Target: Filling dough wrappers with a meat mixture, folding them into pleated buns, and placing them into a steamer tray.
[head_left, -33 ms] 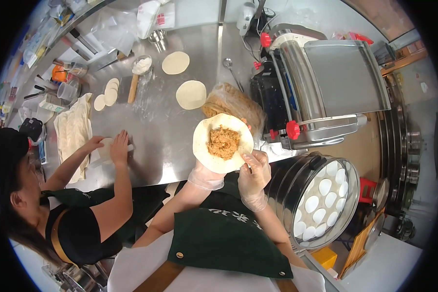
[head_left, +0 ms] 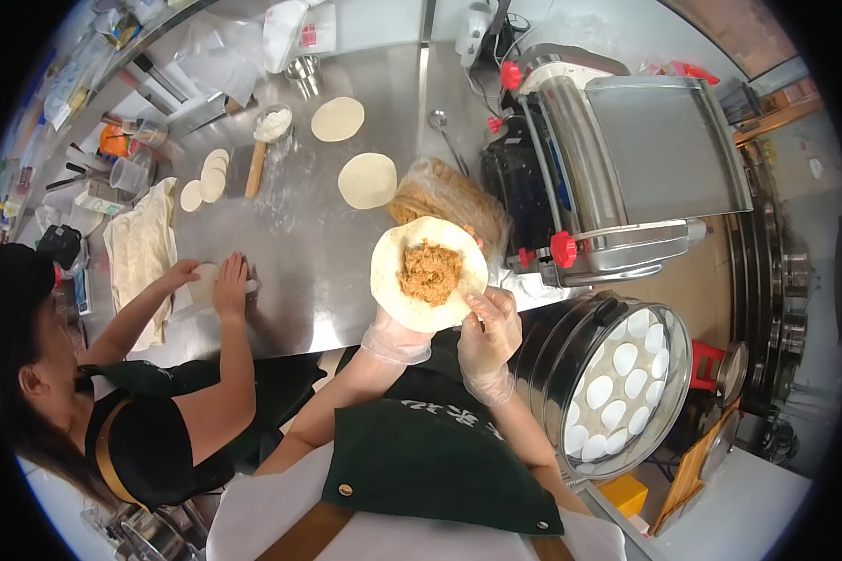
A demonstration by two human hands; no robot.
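Observation:
A round dough wrapper [head_left: 391, 297] rests on my left hand [head_left: 398, 338], which supports it from below in a clear plastic glove. The left fingers are mostly hidden under the dough. A mound of brown, crumbly filling [head_left: 430, 273] sits in the middle of the wrapper. My right hand [head_left: 491, 338], gloved likewise, pinches the wrapper's near right edge between thumb and fingers. Just beyond lies a clear plastic bag of brown filling [head_left: 449, 201]. Two flat dough rounds [head_left: 367, 181] lie farther back on the steel table [head_left: 299, 243].
To my left, a co-worker [head_left: 173, 393] presses a rolling pin on dough. A dough-sheeting machine [head_left: 571, 168] stands at the right. Below it, a round steamer [head_left: 617, 393] holds several white rounds. A spoon [head_left: 449, 140] and a bowl of white powder [head_left: 273, 123] lie farther back.

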